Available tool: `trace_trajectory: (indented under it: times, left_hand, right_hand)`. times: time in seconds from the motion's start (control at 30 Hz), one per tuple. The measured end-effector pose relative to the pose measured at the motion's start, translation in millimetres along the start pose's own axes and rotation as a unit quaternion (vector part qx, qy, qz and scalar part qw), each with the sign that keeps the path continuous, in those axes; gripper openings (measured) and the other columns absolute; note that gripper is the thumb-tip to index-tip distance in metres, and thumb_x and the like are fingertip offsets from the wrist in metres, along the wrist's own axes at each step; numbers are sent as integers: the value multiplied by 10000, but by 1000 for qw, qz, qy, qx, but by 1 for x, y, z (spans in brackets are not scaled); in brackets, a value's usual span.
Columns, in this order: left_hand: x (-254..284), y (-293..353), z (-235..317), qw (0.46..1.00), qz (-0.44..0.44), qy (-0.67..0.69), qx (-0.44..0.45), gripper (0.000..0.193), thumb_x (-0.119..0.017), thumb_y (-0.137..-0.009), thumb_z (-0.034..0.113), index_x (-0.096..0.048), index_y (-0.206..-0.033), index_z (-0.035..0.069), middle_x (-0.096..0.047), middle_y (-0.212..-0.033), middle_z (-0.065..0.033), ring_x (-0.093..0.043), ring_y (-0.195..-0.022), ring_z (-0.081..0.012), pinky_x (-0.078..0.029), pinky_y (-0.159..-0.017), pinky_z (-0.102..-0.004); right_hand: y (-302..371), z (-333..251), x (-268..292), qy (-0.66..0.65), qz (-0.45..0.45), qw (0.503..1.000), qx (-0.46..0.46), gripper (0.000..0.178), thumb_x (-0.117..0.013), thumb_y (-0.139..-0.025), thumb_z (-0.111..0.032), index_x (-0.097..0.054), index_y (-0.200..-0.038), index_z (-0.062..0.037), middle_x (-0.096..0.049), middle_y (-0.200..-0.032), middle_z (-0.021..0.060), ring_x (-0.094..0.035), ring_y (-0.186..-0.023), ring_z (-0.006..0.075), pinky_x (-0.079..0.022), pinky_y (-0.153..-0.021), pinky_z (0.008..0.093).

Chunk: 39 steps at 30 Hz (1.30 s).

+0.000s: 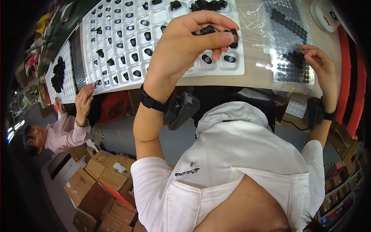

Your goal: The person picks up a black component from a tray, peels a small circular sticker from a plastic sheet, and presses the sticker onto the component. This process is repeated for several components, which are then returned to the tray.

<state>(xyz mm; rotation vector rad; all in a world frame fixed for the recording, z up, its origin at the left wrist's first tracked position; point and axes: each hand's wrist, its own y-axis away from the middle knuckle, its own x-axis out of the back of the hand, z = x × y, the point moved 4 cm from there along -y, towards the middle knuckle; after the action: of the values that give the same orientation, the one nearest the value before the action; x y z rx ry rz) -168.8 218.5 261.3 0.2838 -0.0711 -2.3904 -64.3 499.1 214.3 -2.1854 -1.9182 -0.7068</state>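
Observation:
My left hand [181, 44] is raised over a white compartment tray [216, 72]. Its thumb and fingers pinch a small black rounded part [233, 38], and more small black parts [206, 30] lie in the curled fingers. Most tray pockets shown hold one small black part with a grey oval face, such as the black part [229, 58] near the front edge. At the right, my right hand [320, 62] touches a clear sheet of round black pads [293, 77]. Its fingertips are drawn together at the sheet's edge; whether a pad is between them is too small to tell.
A heap of black parts [208, 5] lies at the tray's far edge. Beyond the sheet stands a pale case [324, 15], with a red rail [353, 85] at the right. A co-worker's hand [84, 101] reaches to the tray's left corner. Cardboard boxes [92, 189] are stacked below left.

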Motion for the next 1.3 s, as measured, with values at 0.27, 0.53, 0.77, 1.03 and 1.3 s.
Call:
trace_trajectory:
  times: [0.27, 0.53, 0.77, 1.03, 1.3]
  left_hand:
    - [-26, 5, 4, 987, -71, 141, -11, 242, -567, -750, 148, -490, -918, -9, -544, -805, -117, -535, -604, -134, -332, -374, -152]
    - [-35, 13, 11, 979, -45, 198, -34, 248, -591, -733, 153, -485, -913, 19, -547, -839, -144, -548, -577, -168, -321, -357, -151]
    - [-33, 12, 13, 980, -31, 195, -38, 251, -606, -719, 143, -487, -902, 21, -554, -851, -149, -538, -514, -172, -322, -355, -158]
    - [-31, 14, 15, 978, -31, 203, -37, 251, -614, -712, 145, -493, -894, 23, -565, -814, -147, -543, -517, -169, -347, -377, -163]
    - [-31, 17, 15, 981, 2, 194, 9, 209, -550, -745, 67, -497, -926, -24, -533, -808, -134, -494, -506, -137, -380, -432, -182]
  right_hand:
    - [20, -145, -53, -59, -1, 968, 242, 46, -425, -752, 44, -468, -751, 30, -446, -1042, 234, -477, -965, 322, -359, -855, 387]
    - [12, -156, -72, -173, -139, 914, 340, 32, -466, -718, 57, -471, -745, 40, -456, -991, 239, -489, -950, 323, -383, -835, 382]
    - [11, -156, -76, -150, -110, 923, 337, 38, -484, -701, 70, -477, -728, 44, -456, -984, 233, -501, -929, 313, -396, -819, 370]
    - [10, -158, -81, -87, -116, 922, 360, 68, -495, -689, 88, -478, -738, 44, -453, -987, 221, -508, -907, 299, -414, -784, 359]
    - [7, -148, -85, -251, 20, 897, 363, 158, -505, -783, -122, -480, -793, 34, -504, -904, 191, -567, -710, 224, -456, -657, 270]
